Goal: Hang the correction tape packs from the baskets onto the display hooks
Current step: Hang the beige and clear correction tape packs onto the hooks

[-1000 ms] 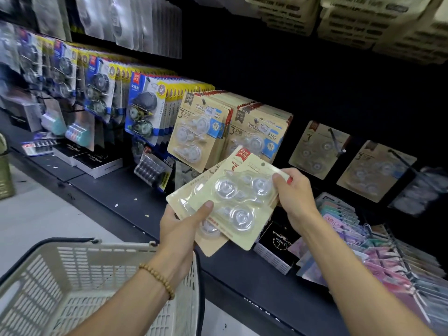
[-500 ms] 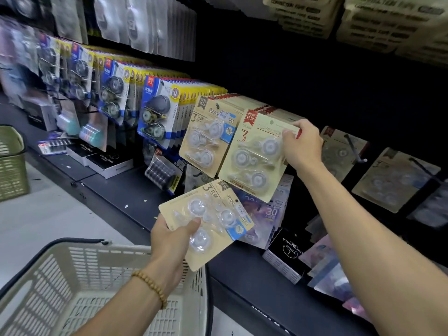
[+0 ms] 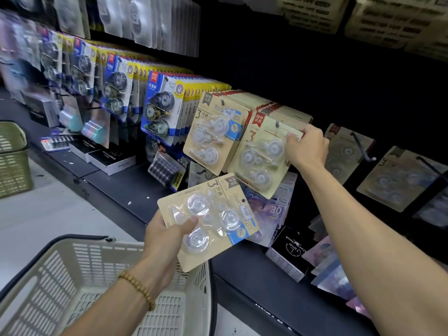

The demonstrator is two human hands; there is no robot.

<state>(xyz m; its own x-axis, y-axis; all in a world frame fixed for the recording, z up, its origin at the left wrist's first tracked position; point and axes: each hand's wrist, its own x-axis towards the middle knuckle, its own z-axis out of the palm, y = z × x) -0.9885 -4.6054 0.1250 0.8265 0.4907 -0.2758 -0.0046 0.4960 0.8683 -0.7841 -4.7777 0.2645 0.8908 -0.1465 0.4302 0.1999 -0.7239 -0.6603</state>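
Observation:
My right hand (image 3: 306,147) pinches the upper right corner of a beige correction tape pack (image 3: 263,157), which sits at the front of a full row with a display hook (image 3: 277,123) through its hole. My left hand (image 3: 167,235) holds another beige three-piece pack (image 3: 213,220) tilted above the cream basket (image 3: 80,277) at the lower left, thumb across its clear blister. A second row of the same beige packs (image 3: 214,135) hangs just left of the one I am touching.
Blue and yellow tape packs (image 3: 161,110) fill the hooks further left. Two near-bare hooks (image 3: 363,147) with single packs are to the right. A green basket (image 3: 13,158) stands on the floor at far left. Boxes (image 3: 288,254) and card packs lie on the dark shelf.
My right hand carried one pack from the pair up and right onto the hook row. My left hand kept the other pack and lowered slightly toward the basket.

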